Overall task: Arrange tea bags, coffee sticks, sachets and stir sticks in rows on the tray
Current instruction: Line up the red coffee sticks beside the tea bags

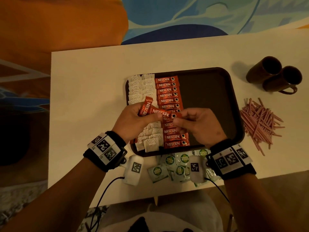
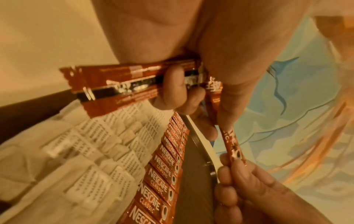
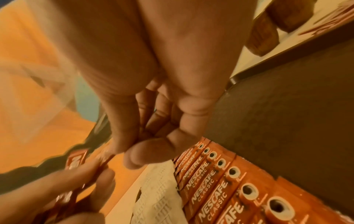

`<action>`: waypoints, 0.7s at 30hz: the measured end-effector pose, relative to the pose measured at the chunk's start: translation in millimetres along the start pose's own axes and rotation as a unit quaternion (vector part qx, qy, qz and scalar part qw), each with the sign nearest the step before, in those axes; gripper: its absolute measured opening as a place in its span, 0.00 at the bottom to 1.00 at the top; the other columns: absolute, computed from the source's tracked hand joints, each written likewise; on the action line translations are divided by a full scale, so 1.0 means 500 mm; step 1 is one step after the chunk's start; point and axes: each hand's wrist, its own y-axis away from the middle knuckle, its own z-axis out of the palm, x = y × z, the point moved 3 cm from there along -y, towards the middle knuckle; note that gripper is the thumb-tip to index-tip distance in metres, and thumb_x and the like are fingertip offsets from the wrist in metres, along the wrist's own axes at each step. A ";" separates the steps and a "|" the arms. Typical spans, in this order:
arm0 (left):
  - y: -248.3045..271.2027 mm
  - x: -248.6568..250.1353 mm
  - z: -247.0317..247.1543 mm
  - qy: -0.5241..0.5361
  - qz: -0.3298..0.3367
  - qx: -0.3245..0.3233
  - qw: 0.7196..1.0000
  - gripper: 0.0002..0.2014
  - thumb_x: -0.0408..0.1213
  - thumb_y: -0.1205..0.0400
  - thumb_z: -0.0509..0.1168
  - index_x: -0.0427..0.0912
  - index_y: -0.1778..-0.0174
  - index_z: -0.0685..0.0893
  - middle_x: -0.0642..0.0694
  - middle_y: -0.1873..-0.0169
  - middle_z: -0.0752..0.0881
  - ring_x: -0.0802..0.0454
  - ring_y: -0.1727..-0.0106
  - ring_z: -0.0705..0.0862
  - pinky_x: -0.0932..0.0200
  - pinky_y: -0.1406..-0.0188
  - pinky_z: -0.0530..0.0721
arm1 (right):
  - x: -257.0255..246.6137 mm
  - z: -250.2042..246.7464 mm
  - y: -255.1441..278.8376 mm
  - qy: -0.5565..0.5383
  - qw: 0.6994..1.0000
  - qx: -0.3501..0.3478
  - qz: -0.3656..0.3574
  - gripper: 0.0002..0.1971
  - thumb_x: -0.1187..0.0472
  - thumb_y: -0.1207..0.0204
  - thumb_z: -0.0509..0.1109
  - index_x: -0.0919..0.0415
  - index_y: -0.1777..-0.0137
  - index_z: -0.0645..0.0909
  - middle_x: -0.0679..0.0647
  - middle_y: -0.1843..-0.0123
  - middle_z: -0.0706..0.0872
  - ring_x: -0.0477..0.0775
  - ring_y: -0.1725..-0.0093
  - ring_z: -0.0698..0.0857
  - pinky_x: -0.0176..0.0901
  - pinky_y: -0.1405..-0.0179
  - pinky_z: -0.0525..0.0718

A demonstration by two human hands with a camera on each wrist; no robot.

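Note:
A dark brown tray (image 1: 209, 91) holds a column of white tea bags (image 1: 142, 87) on its left and a column of red coffee sticks (image 1: 168, 96) beside them. My left hand (image 1: 133, 121) grips a small bundle of red coffee sticks (image 1: 146, 106) above the tray; the same bundle (image 2: 122, 84) fills the left wrist view. My right hand (image 1: 192, 122) pinches the end of one coffee stick (image 1: 164, 113) that sticks out of the bundle, seen as a thin stick (image 2: 229, 141) in the left wrist view. The right thumb and fingers (image 3: 145, 156) close on that stick's end.
Green-and-white sachets (image 1: 175, 166) lie in a loose heap on the white table (image 1: 92, 81) below the tray. A pile of pink stir sticks (image 1: 260, 121) lies right of the tray. Two dark mugs (image 1: 274, 74) stand at the back right. The tray's right half is bare.

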 end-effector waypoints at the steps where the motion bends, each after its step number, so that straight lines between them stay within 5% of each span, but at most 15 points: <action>1: 0.001 -0.003 0.000 -0.003 -0.007 -0.002 1.000 0.09 0.33 0.21 0.77 0.39 0.46 0.91 0.61 0.72 0.89 0.69 0.75 0.83 0.77 0.75 0.75 | 0.003 -0.007 0.001 -0.004 1.000 0.005 0.005 0.04 0.63 0.22 0.78 0.62 0.51 0.90 0.59 0.56 0.94 0.61 0.57 0.91 0.51 0.56 0.90; 9: 0.009 -0.009 0.001 -0.059 -0.018 -0.024 0.998 0.08 0.39 0.17 0.74 0.37 0.51 0.94 0.53 0.61 0.94 0.68 0.64 0.89 0.76 0.60 0.79 | 0.031 -0.054 0.010 0.052 0.998 0.026 0.032 0.05 0.60 0.17 0.73 0.56 0.52 0.90 0.51 0.55 0.94 0.52 0.57 0.90 0.44 0.59 0.86; 13: 0.007 -0.021 -0.008 -0.103 -0.020 -0.034 0.994 0.08 0.43 0.16 0.73 0.45 0.55 0.95 0.55 0.56 0.94 0.64 0.50 0.91 0.63 0.44 0.81 | 0.076 -0.081 0.014 0.042 0.993 0.062 0.087 0.02 0.57 0.22 0.78 0.50 0.56 0.92 0.50 0.57 0.93 0.51 0.58 0.87 0.47 0.60 0.83; 21: 0.010 -0.046 -0.027 -0.118 -0.029 -0.023 0.992 0.08 0.44 0.16 0.72 0.47 0.56 0.94 0.55 0.56 0.94 0.60 0.47 0.91 0.48 0.30 0.82 | 0.125 -0.067 0.008 0.026 0.980 0.085 0.179 0.02 0.59 0.25 0.81 0.56 0.54 0.92 0.43 0.64 0.92 0.41 0.63 0.85 0.37 0.63 0.78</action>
